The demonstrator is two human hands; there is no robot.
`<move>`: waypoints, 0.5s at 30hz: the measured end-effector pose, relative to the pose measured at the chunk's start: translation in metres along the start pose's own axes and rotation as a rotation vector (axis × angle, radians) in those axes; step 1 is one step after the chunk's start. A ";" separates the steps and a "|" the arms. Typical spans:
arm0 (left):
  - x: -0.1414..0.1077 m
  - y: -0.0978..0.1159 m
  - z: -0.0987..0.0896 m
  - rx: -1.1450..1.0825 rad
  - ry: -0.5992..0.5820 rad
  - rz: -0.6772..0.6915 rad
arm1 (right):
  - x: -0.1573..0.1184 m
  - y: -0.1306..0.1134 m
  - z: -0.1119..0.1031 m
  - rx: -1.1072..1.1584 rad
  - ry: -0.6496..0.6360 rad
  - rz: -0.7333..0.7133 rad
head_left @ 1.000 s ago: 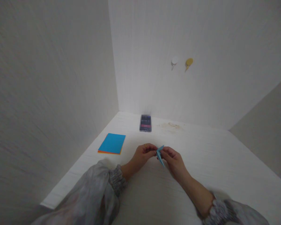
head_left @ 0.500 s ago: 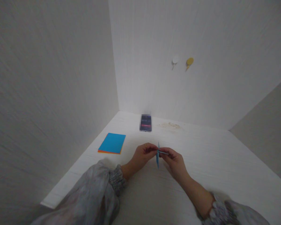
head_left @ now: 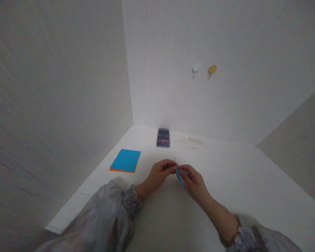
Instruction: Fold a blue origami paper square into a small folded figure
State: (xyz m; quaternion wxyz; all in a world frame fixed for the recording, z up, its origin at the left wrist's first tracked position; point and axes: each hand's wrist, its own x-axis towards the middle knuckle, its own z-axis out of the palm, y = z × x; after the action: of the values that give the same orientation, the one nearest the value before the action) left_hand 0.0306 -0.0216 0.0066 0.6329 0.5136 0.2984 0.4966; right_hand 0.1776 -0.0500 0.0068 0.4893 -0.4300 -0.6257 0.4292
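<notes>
A small folded piece of blue paper (head_left: 179, 176) is held between both hands above the white table, its lower part hanging down and tilted to the right. My left hand (head_left: 160, 175) pinches it from the left, with a ring on one finger. From the right, my right hand (head_left: 195, 180) grips it between thumb and fingers. The fingertips of both hands nearly meet and cover the middle of the paper. To the left of my hands lies a stack of coloured sheets (head_left: 125, 160), blue on top with orange edges showing below.
A dark blurred rectangular object (head_left: 163, 138) lies near the back wall. Right of it is a brownish patch (head_left: 190, 140) on the white table (head_left: 225, 168). A white hook (head_left: 195, 69) and a yellow hook (head_left: 212, 69) are on the back wall. Walls rise at left and right.
The folded blue paper has tilted, its lower end swinging to the right. Both hands have kept hold of it and barely shifted.
</notes>
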 end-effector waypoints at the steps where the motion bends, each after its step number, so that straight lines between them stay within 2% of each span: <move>1: 0.000 0.000 0.000 -0.009 0.002 0.000 | 0.000 -0.001 0.000 0.001 0.004 0.004; 6: -0.002 0.002 0.002 0.006 0.007 -0.017 | 0.000 0.003 0.001 -0.023 0.031 0.021; 15: -0.002 -0.001 0.002 0.048 0.005 0.032 | 0.000 0.003 0.002 0.081 0.006 0.034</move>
State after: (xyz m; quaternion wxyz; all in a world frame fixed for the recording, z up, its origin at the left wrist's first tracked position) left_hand 0.0324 -0.0242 0.0059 0.6117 0.5322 0.3035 0.5005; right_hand 0.1755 -0.0493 0.0038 0.5010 -0.4215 -0.5989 0.4612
